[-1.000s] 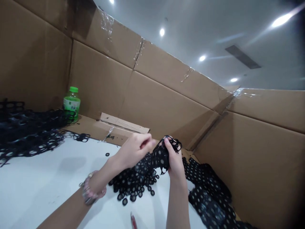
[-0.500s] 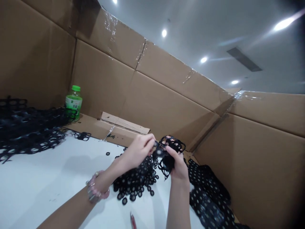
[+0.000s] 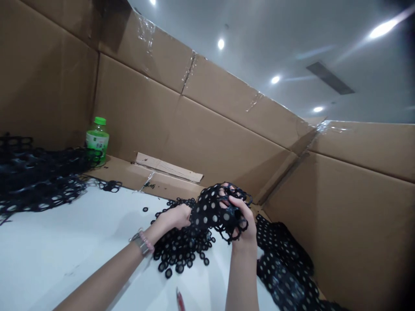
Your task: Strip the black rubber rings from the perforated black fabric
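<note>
A black rubbery sheet dotted with pale round discs stretches between my hands, above the table. My right hand is wrapped round its right part, where an open lattice with emptied holes curls over the fingers. At the sheet's left end, my left hand is closed with its fingertips on the edge; the exact grip is hidden. Beneath lies a heap of loose black rings with pale centres, spread over the white tabletop.
More dotted black sheets are stacked at the right. A tangled pile of black lattice lies at the left, against a green bottle. A red pen sits near the front. Cardboard walls enclose the table, with a cardboard strip at the back.
My left hand came up to the sheet, then moved down and left. The sheet, bunched in my right hand before, now extends leftward with more of its dotted face showing.
</note>
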Motion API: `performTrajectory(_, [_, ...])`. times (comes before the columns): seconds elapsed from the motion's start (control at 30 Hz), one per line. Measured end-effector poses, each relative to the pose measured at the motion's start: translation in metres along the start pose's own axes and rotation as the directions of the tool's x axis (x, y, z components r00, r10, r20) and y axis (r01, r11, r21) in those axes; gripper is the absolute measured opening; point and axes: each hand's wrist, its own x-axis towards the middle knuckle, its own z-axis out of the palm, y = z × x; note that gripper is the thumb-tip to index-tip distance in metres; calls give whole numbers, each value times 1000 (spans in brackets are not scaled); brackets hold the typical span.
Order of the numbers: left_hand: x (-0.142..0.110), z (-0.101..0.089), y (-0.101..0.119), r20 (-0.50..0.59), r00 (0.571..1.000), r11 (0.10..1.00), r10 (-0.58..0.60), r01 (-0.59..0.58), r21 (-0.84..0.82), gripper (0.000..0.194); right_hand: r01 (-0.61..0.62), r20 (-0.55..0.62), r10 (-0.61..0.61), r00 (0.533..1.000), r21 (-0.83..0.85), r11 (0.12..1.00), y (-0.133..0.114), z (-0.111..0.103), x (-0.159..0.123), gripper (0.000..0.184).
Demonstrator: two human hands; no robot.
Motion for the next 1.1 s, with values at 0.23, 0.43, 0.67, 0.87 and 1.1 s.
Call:
performTrajectory(0.23, [-25, -53, 20, -387, 910, 989, 148, -145, 37, 33, 14, 16, -15, 1000, 71, 997, 5, 3, 3, 15])
performTrajectory(0.43, [-66, -72, 66, -419, 556, 683, 718, -678, 271, 29, 69, -69, -68, 995, 12, 998, 10, 9, 3, 9])
performTrajectory(0.67, [-59, -60, 62, -603, 241, 597, 760, -624, 504, 11, 144, -71, -167, 983, -250, 957, 6, 1, -4, 30])
performTrajectory(0.87, [-62, -59, 65, -643, 101, 562, 759, -601, 569, 12, 264, 38, -280, 959, -476, 839, 5, 5, -11, 44])
performTrajectory(1.1, [-63, -59, 68, -638, 315, 590, 703, -759, 276, 16, 290, 23, -309, 951, -423, 859, 1, 5, -14, 48])
